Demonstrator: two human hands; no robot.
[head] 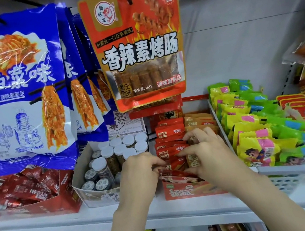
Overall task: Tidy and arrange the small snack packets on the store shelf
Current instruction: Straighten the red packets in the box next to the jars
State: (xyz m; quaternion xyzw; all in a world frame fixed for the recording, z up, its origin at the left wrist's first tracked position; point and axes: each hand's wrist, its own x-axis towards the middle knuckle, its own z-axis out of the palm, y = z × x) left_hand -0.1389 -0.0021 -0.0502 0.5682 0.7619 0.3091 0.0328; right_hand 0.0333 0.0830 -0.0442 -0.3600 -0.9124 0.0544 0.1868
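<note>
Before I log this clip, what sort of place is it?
Most likely a small shop's snack aisle: packaged snacks hang from hooks, like the orange sausage-snack bag, above a white shelf with display boxes of red packets.

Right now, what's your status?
Both hands, left hand and right hand, pinching red snack packets in the orange display box. Hanging sausage pack overhead, clear.

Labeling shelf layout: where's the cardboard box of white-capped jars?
Head view, left of centre: the cardboard box of white-capped jars sits between the red Nescafe sachet box and the left hand.

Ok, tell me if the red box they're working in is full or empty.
Full: the red box is packed with red packets front to back.
</note>
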